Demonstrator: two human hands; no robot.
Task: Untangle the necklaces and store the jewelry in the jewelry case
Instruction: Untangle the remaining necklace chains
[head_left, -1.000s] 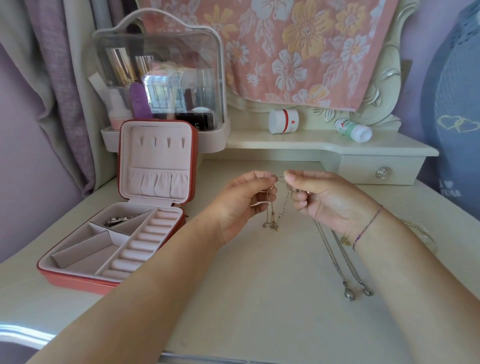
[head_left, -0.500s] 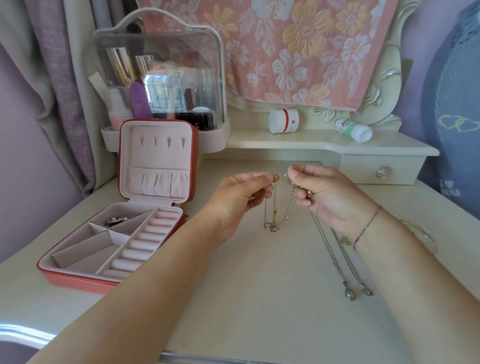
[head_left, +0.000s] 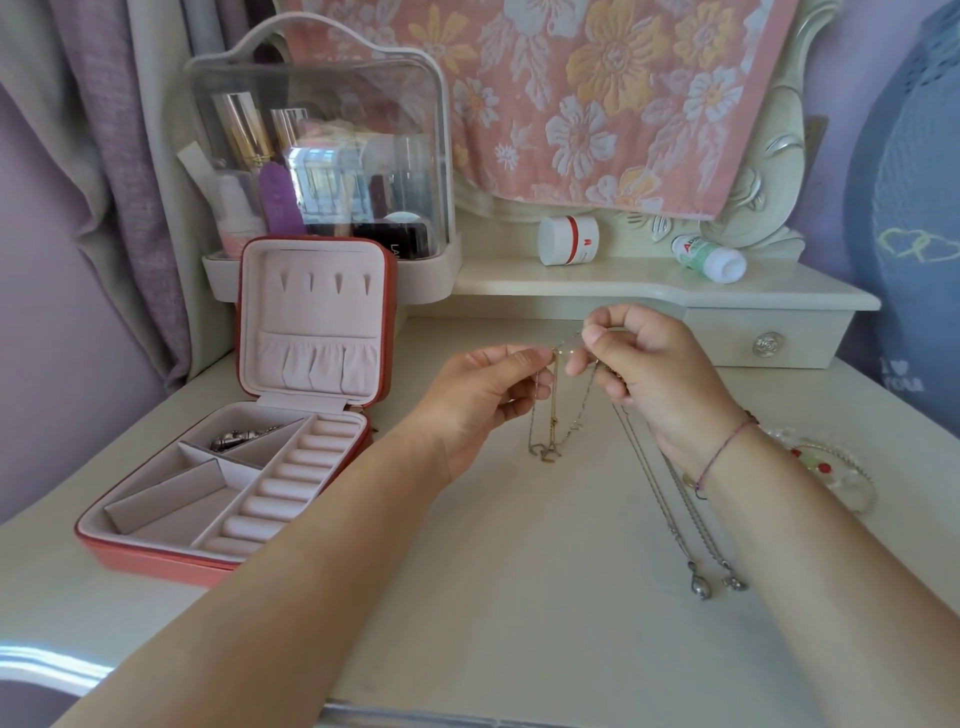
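- Left hand (head_left: 483, 400): raised above the table (head_left: 519, 613), fingers curled. Thumb and forefinger pinch a thin chain of the necklaces (head_left: 555, 410) at the top.
- Right hand (head_left: 654, 369): raised just beside the left hand and slightly higher, fingers curled inward. Thumb and forefinger pinch the chains close to the left hand's pinch point; the other fingers are folded over strands that run through the palm.
- Necklaces: a short loop of fine chains hangs between the two hands, with small charms at the bottom close to the table; whether they touch it cannot be told.
- Long chains (head_left: 670, 519): two strands run from under the right hand down across the table. They end in two pendants (head_left: 698, 590) that lie side by side on the surface.
- Case (head_left: 156, 558): open on the table, well to the left of the hands, lid (head_left: 317, 312) upright. A silver piece (head_left: 234, 440) lies in the rear left compartment.
- Bracelet (head_left: 826, 467): on the table beyond the right wrist, partly hidden by the arm.
- Shelf (head_left: 623, 286): carries a jar (head_left: 569, 240) and a bottle (head_left: 709, 257), both lying on their sides.
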